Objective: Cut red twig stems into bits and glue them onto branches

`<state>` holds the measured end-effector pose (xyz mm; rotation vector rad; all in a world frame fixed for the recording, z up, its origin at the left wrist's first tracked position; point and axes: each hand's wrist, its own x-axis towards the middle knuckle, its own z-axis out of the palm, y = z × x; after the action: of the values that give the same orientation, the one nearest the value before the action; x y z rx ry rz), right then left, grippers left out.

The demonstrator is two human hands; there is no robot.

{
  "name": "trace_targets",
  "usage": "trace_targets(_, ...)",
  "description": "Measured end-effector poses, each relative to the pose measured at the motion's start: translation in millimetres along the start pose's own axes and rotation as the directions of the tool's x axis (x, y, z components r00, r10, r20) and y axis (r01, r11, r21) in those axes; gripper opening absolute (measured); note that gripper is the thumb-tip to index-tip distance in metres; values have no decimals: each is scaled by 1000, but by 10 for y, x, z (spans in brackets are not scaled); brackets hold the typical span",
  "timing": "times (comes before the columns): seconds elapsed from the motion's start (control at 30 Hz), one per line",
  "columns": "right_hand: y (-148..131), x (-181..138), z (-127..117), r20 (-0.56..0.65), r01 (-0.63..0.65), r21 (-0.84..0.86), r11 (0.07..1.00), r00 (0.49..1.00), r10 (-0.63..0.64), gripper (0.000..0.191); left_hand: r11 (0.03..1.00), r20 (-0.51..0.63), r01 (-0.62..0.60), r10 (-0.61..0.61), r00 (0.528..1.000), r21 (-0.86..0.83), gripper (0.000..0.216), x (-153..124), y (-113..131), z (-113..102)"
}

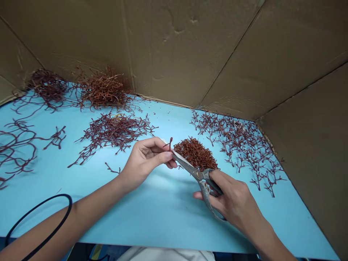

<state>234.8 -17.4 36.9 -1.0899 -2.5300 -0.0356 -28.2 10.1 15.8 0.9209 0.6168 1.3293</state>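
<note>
My left hand [148, 157] pinches a small dark red plastic twig [170, 143] between thumb and fingers, its tip sticking up. My right hand [231, 199] grips metal scissors [194, 172] by the handles, the blades pointing up-left and meeting the twig at my left fingertips. Just behind the blades lies a small heap of short reddish-brown cut pieces [195, 154] on the light blue table [152, 206].
Loose branched red twigs [239, 145] spread at the right. More tangled twig piles [114, 132] sit mid-left, and further piles [102, 88] at the back left. Long branches [16, 148] lie at far left. Cardboard walls [190, 47] enclose the table. A black cable [40, 210] loops near my left forearm.
</note>
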Motion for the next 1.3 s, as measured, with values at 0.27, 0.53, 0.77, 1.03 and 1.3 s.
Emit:
trace_targets(0.27, 3, -34, -36, -21, -11, -61, 998, 1000, 10, 48, 994, -27, -21, 24, 999, 108, 22, 16, 56, 17)
trace_targets(0.53, -50, -36, -28, -64, -17, -165, 986, 998, 7, 52, 984, -63, -12, 23, 998, 180, 28, 20, 99, 48)
trace_targets(0.77, -46, -45, -46, -54, -14, -158, 987, 999, 6, 52, 974, -65, -25, 41, 997, 225, 23, 24, 103, 34)
trace_targets(1.03, -28, -78, -20, -52, -22, -135, 991, 999, 15, 52, 972, -43, -10, 21, 999, 233, 22, 27, 91, 26)
trace_targets(1.3, -26, -104, -9, -40, -25, -132, 991, 999, 20, 49, 978, -25, 22, -17, 1000, 209, 27, 15, 51, 21)
